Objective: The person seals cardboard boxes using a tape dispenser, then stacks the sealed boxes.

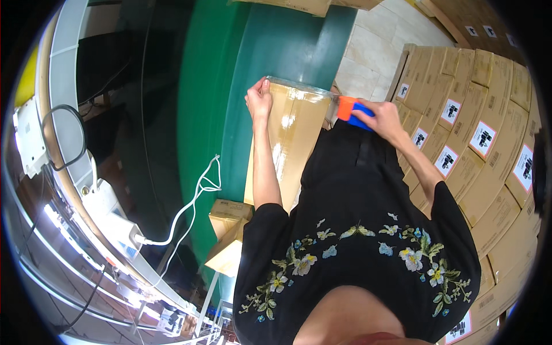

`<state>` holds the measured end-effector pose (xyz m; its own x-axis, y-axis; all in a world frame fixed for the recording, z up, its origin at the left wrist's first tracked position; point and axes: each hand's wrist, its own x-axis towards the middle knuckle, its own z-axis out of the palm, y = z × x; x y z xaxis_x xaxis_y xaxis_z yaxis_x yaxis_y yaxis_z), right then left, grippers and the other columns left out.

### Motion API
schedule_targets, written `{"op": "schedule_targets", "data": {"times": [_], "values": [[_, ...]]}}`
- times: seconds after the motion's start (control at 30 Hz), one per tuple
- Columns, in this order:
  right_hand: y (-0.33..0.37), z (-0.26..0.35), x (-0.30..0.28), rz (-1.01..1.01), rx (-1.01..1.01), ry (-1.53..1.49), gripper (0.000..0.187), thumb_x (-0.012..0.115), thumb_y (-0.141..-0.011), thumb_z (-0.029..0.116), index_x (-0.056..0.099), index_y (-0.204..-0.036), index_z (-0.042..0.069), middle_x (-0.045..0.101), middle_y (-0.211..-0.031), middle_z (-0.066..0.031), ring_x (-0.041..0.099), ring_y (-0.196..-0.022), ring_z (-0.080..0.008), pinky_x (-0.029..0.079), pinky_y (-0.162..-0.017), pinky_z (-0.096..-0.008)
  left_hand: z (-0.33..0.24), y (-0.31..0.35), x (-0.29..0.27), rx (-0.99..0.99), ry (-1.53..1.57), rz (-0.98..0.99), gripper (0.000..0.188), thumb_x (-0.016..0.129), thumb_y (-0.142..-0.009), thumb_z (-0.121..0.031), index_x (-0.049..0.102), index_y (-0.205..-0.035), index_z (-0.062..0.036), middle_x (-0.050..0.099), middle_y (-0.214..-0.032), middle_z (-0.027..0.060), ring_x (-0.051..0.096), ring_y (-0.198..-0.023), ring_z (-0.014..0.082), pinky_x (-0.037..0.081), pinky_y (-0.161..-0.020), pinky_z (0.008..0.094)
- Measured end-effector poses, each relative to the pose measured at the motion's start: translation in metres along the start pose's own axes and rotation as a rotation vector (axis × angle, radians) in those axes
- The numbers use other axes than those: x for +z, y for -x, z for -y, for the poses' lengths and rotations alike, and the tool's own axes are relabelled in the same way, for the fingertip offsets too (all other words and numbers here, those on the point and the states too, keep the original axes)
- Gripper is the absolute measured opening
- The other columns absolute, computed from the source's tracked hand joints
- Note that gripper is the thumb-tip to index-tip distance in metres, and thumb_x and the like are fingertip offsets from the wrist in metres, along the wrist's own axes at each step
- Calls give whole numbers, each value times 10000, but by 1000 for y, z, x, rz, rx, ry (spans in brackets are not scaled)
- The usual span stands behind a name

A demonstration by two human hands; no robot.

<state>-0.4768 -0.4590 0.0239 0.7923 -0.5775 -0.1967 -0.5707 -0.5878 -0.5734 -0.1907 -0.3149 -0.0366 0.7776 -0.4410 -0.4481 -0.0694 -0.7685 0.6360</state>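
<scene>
A long brown cardboard box (296,118) lies in front of me, with shiny tape along its top. My left hand (260,102) is closed at the box's far left corner, its thumb pressed on the edge. From there a clear strip of packing tape (302,86) runs along the far edge toward my right hand (384,119). That hand grips an orange and blue tape dispenser (355,112) just past the box's right side. The fingers under the dispenser are partly hidden.
The box rests on a green work surface (287,43). Smaller cartons (229,215) sit by my left elbow. A white cable (183,213) lies on the left, leading to a white power strip (118,215). Stacked labelled cartons (460,132) rise on the right, beyond a tiled floor (374,49).
</scene>
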Motion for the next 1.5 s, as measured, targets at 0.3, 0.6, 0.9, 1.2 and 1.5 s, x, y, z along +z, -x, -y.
{"op": "schedule_targets", "data": {"times": [0.3,0.6,0.9,1.2,1.5], "values": [[-27,-28,63,42,196,-37,436,596,-799,471,695,-922,65,646,-721,-183,634,-681,-343,501,-638,-432,-9,-6,-2,106,-122,101,302,548,-873,-293,665,-1041,-70,642,-1057,168,587,-1043,323,445,-906,399],[-101,15,119,623,11,557,211,609,-769,217,692,-902,76,682,-931,-93,658,-833,-265,518,-672,-412,-45,2,58,333,-1275,345,601,249,-915,-439,567,-1187,-7,503,-1265,228,446,-1203,343,249,-1040,441],[-120,18,117,809,-386,811,223,580,-788,259,689,-916,112,674,-967,-97,651,-877,-250,509,-692,-417,-30,41,43,736,-66,-31,315,457,-885,-179,573,-1150,-53,548,-1189,209,462,-1173,368,319,-1002,481],[-99,-32,3,510,208,-36,556,605,-781,512,667,-848,-36,645,-729,-186,634,-662,-239,487,-644,-359,209,280,-22,-980,788,-835,610,461,-849,-448,433,-1259,2,507,-1215,173,504,-1093,314,443,-880,429],[-49,70,-12,428,-18,-815,358,685,-813,216,616,-1048,-45,664,-873,-79,605,-772,-100,488,-714,-242,121,227,13,-799,1231,-154,640,381,-913,-488,333,-1363,-36,363,-1398,144,346,-1286,260,272,-1061,392]]}}
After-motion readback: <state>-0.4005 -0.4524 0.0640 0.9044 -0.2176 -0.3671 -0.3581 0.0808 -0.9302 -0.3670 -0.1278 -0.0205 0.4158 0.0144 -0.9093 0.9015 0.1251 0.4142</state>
